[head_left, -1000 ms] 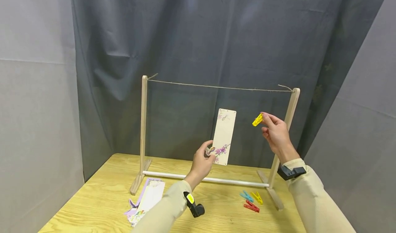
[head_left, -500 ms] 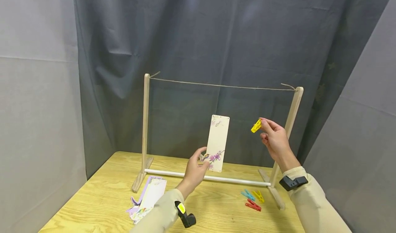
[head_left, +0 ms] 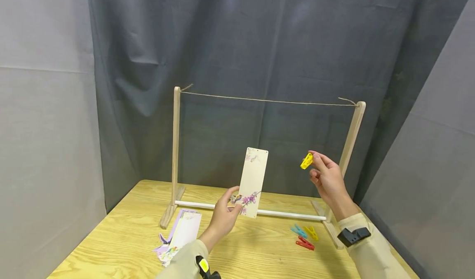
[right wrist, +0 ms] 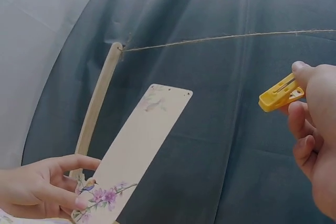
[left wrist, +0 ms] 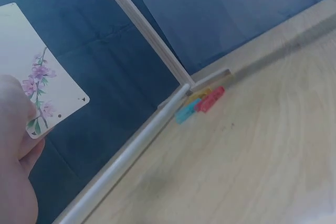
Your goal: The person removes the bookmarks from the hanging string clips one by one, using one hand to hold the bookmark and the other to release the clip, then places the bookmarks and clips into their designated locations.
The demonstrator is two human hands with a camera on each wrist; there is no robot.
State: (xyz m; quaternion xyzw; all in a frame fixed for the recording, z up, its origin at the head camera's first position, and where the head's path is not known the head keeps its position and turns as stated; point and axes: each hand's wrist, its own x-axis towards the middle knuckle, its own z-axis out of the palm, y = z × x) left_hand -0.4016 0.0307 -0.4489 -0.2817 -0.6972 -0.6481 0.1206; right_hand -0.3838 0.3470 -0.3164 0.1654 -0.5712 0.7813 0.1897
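Observation:
My left hand (head_left: 222, 218) pinches the lower left edge of a long cream bookmark (head_left: 254, 176), which stands nearly upright and leans slightly right. Purple blossoms and a small bird decorate its lower end, and small holes run along its top in the right wrist view. Between thumb and fingertips, my right hand (head_left: 329, 179) pinches a yellow clothespin (right wrist: 281, 93), apart from the bookmark and to its right. Both hands are below a thin twine (head_left: 267, 100) strung between two wooden posts. The left wrist view shows the blossom end of the bookmark (left wrist: 39, 72) beside my thumb.
A wooden post (head_left: 176, 147) and another post (head_left: 352, 139) carry the twine, joined low down by a white rod (head_left: 293, 215). A blue clothespin (head_left: 298, 230), a yellow one (head_left: 311, 233) and a red one (head_left: 305, 243) lie at right. More bookmarks (head_left: 185, 231) lie at left.
My left hand has moved down and left with the bookmark. My right hand has lowered a little with the yellow clothespin still pinched.

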